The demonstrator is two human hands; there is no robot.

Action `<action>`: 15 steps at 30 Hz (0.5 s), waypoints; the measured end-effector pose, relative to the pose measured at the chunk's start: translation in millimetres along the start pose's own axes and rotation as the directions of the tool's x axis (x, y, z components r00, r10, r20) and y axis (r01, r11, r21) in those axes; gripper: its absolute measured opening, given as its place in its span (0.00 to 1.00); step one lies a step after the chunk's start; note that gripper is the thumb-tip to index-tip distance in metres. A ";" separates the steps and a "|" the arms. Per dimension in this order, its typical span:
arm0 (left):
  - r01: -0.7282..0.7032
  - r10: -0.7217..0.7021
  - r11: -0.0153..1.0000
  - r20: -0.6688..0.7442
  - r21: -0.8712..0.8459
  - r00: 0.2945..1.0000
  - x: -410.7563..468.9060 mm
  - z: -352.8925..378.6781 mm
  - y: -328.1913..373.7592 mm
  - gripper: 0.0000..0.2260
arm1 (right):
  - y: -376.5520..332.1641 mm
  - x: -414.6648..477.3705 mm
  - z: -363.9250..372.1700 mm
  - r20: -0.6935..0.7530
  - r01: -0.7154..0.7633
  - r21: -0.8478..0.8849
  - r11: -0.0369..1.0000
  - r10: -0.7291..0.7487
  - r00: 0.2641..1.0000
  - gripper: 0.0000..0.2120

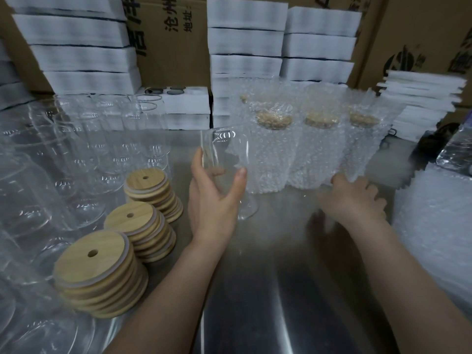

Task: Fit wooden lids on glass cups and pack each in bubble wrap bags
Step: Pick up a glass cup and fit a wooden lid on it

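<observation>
My left hand [217, 198] grips a clear glass cup [227, 159] with no lid, lifted above the steel table [268, 290]. My right hand [355, 198] is blurred and rests at the foot of a packed bubble wrap bag [362, 146], its fingers on the bag's lower edge. Three bagged cups with wooden lids stand in a row behind the hands, among them the left one [273, 149] and the middle one [319, 146]. Three stacks of wooden lids, near [97, 272], middle [140, 228] and far [150, 187], lie left of my left arm.
Many bare glass cups [76, 149] crowd the table's left side. A pile of flat bubble wrap bags [434, 226] lies at the right edge. White foam trays [245, 42] and cardboard boxes [173, 47] are stacked along the back.
</observation>
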State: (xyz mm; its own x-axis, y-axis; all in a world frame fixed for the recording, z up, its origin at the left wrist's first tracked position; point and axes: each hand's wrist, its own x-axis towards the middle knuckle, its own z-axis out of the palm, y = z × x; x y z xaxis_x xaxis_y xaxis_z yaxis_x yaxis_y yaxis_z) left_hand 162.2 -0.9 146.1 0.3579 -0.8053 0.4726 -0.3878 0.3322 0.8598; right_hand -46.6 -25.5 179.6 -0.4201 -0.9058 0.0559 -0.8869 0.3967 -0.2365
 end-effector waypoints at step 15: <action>0.027 -0.025 0.999 -0.053 0.028 0.998 6.3 0.6 -10.9 0.37 | 4.5 5.9 3.3 0.139 -0.068 -0.109 0.992 0.083 0.987 0.20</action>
State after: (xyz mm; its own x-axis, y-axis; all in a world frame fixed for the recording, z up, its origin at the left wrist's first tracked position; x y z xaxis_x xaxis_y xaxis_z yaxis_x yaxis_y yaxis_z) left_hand 168.1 -9.9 139.6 0.4120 -0.7865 0.4601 -0.4014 0.2967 0.8665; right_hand -52.5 -29.6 175.6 -0.4615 -0.8815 -0.0997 -0.8718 0.4714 -0.1330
